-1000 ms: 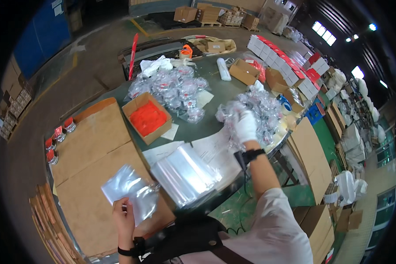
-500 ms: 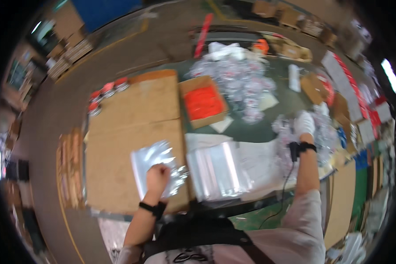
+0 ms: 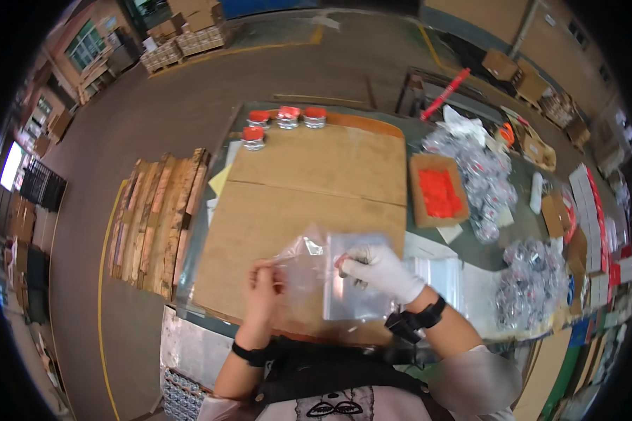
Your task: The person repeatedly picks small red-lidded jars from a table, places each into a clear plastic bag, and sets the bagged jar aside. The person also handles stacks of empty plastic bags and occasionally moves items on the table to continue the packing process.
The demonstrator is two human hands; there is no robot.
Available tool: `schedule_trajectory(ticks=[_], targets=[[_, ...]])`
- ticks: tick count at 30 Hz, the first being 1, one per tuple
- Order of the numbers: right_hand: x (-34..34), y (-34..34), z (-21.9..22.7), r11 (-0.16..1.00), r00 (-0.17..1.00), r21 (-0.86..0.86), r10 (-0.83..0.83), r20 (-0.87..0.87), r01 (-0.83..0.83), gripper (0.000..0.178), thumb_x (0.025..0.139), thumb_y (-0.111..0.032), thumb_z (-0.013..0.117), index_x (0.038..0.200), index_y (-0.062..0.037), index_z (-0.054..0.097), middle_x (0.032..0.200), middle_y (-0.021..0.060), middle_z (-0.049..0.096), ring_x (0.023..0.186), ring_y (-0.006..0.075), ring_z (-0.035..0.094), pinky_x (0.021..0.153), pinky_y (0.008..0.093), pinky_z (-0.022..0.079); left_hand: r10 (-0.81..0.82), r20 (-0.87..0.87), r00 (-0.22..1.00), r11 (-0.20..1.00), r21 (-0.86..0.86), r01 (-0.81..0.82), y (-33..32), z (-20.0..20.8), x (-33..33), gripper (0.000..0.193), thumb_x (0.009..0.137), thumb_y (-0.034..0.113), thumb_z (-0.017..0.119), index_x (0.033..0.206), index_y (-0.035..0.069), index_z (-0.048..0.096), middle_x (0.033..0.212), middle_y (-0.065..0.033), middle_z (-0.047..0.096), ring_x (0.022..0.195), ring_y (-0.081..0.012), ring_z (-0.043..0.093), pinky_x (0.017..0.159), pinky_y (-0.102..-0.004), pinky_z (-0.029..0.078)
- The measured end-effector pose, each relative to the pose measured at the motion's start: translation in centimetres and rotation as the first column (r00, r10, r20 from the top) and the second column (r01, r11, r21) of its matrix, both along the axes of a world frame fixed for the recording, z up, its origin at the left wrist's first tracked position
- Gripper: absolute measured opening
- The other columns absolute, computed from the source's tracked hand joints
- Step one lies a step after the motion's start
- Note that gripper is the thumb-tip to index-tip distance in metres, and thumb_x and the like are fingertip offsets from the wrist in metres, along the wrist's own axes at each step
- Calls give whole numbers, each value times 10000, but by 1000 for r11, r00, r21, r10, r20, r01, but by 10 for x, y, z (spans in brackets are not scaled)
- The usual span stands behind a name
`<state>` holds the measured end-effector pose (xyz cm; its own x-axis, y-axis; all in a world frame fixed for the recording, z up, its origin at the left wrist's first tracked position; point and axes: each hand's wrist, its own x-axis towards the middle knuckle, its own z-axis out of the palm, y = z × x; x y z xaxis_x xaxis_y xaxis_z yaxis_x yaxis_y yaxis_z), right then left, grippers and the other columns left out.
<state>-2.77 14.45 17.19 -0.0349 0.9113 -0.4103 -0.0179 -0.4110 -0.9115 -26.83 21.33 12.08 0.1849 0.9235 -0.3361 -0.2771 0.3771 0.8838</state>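
Note:
My bare left hand (image 3: 262, 289) pinches the edge of a thin clear plastic bag (image 3: 300, 270), which is raised and spread toward my other hand. My right hand (image 3: 383, 270), in a white glove, is closed beside the bag. Between its fingertips shows a small red and silvery item (image 3: 341, 264); its exact kind is too blurred to tell. Under the right hand, flat clear bags (image 3: 344, 303) lie on the brown cardboard sheet (image 3: 309, 165). More flat clear bags (image 3: 439, 277) lie just right of the cardboard.
Several red-topped silvery round pieces (image 3: 253, 138) stand at the cardboard's far left edge. An open box of red pieces (image 3: 440, 193) is to the right. Beyond it are heaps of clear-wrapped items (image 3: 484, 175), with another heap (image 3: 530, 284) nearer. Wooden pallet boards (image 3: 158, 217) are at left.
My right hand has come from the right-hand heap of clear-wrapped items to the middle. My left hand has drawn a bag up from the flat ones. The view has turned left.

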Motion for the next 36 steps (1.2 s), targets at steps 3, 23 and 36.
schedule_trajectory(ticks=[3,23,36], targets=[[12,78,15,940,931,288,71,357,-182,345,887,-265,674,1110,-3,652,912,59,694,821,154,637,774,305,525,178,-68,982,984,16,-177,41,25,-65,96,981,189,559,1005,97,567,811,-3,606,688,-67,563,583,-215,453],[18,291,-52,988,895,152,-101,435,37,186,890,-100,547,1036,10,580,800,118,644,488,248,626,424,353,532,-199,-899,390,783,93,615,76,-46,-74,235,935,312,538,1029,113,620,821,-164,661,780,-371,652,678,-460,522],[-124,51,-100,802,539,253,101,836,-542,544,859,-435,621,1209,-22,566,1051,231,622,958,379,609,833,489,491,-26,-563,826,770,516,376,31,-36,-39,302,999,289,465,1121,79,643,984,-163,674,893,-367,641,794,-412,509]])
